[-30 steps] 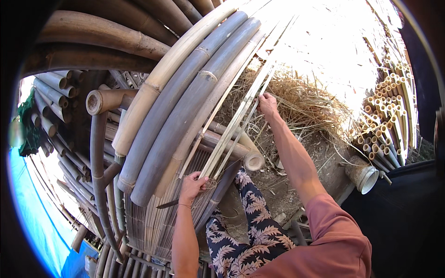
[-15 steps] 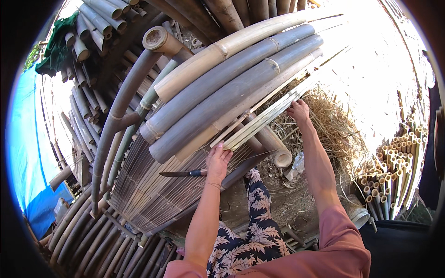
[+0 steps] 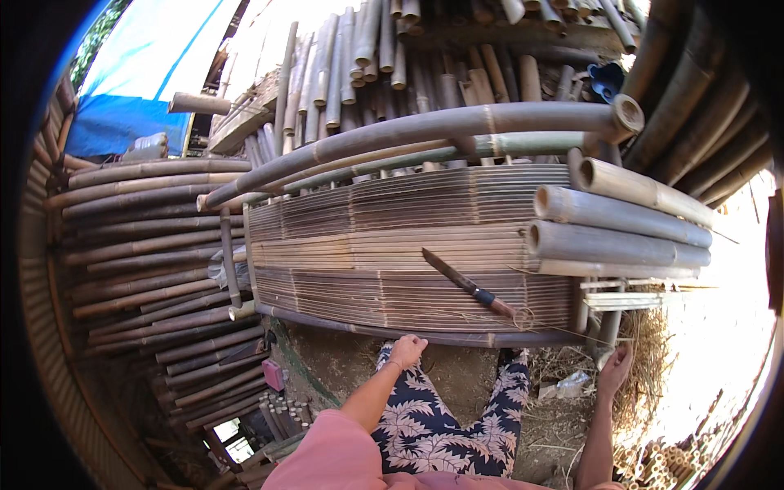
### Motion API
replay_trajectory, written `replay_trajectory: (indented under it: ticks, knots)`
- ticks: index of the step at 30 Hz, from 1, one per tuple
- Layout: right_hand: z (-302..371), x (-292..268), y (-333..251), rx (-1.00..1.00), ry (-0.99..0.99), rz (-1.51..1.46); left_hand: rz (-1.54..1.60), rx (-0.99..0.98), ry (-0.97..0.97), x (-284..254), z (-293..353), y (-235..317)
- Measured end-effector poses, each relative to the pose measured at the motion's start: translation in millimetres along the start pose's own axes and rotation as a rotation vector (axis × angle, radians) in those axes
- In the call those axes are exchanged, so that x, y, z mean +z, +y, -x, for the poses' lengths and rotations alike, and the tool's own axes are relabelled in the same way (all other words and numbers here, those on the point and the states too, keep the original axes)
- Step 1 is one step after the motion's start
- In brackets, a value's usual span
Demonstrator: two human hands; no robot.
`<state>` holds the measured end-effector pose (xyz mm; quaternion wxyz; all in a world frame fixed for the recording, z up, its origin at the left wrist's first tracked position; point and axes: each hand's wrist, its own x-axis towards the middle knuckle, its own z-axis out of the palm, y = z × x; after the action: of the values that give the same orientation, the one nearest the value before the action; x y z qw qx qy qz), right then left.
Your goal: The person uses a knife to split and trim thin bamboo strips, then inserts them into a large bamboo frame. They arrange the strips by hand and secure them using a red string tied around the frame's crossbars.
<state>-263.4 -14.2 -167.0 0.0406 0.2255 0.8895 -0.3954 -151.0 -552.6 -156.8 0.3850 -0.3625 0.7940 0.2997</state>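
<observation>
At the front of the slatted bench (image 3: 384, 251) | left hand (image 3: 408, 349) loosely curled; right hand (image 3: 616, 371) near the right end, fingers bent; grips: cannot tell | straight pale strips (image 3: 622, 301) beside 2 grey poles (image 3: 621, 243)

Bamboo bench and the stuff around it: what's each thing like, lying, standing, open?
Bamboo bench, standing upright.
Knife, lying on the bench, blade bare.
Thick poles, lying in a row, near ends open and hollow.
Pale strips, lying side by side.
Straw, loose in a heap.
Blue tarp, spread out, creased.
Left hand, fingers curled by the bench's front edge.
Right hand, fingers bent beside the straw; grip unclear.
</observation>
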Motion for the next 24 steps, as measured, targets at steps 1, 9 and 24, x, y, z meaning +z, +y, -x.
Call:
replay_trajectory:
  ticks: [1, 9, 24]
  knots:
    - [32.3, 9.0, -16.5, -0.051, -0.084, 0.041, -0.012, -0.011, 0.073, -17.8, -15.1, -29.8]
    - [305.7, 77.0, -28.5, 0.166, -0.214, 0.370, -0.328, 0.486, 0.539, -183.1, -228.1, -6.2]
    - [-37.8, 459.0, -349.9, -0.570, -0.077, 0.278, -0.547, 0.864, 0.420, -291.8, -392.5, 93.5]
